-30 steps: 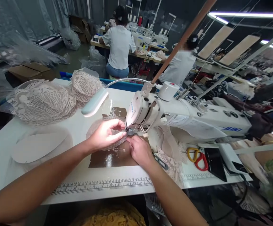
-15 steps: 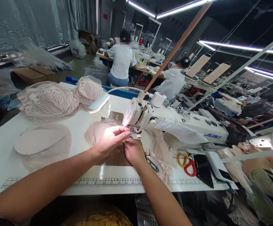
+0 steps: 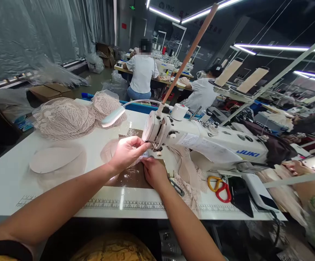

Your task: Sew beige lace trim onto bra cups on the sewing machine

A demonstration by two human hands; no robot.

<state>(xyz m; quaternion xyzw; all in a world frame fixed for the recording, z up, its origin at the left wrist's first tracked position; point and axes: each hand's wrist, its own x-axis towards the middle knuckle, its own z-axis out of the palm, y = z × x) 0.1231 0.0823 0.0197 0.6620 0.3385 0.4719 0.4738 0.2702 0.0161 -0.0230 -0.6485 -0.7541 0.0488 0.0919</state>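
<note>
At the needle end of a white sewing machine [image 3: 200, 139], my left hand [image 3: 126, 153] is raised, thumb and forefinger pinched together beside the presser foot. What lies in that pinch is too small to make out. Just below it and to the right, my right hand [image 3: 155, 171] has its fingers closed on the edge of a beige lace piece [image 3: 136, 163]. This piece extends to the left beneath my left hand, over a brown plate [image 3: 131, 178]. More beige lace fabric [image 3: 186, 170] trails behind the needle area, to the right of my right hand.
Beige lace cups [image 3: 65, 117] are piled at the back left, with flat pale cup pieces [image 3: 56, 159] in front. A lamp [image 3: 113, 116] arches over the table. Scissors [image 3: 222, 190], a dark phone [image 3: 240, 197] and a ruler strip [image 3: 124, 204] lie along the front. Two people sit beyond.
The view has shifted slightly. My left hand stays pinched near the needle and has lifted a little from my right hand, so more lace shows between them.
</note>
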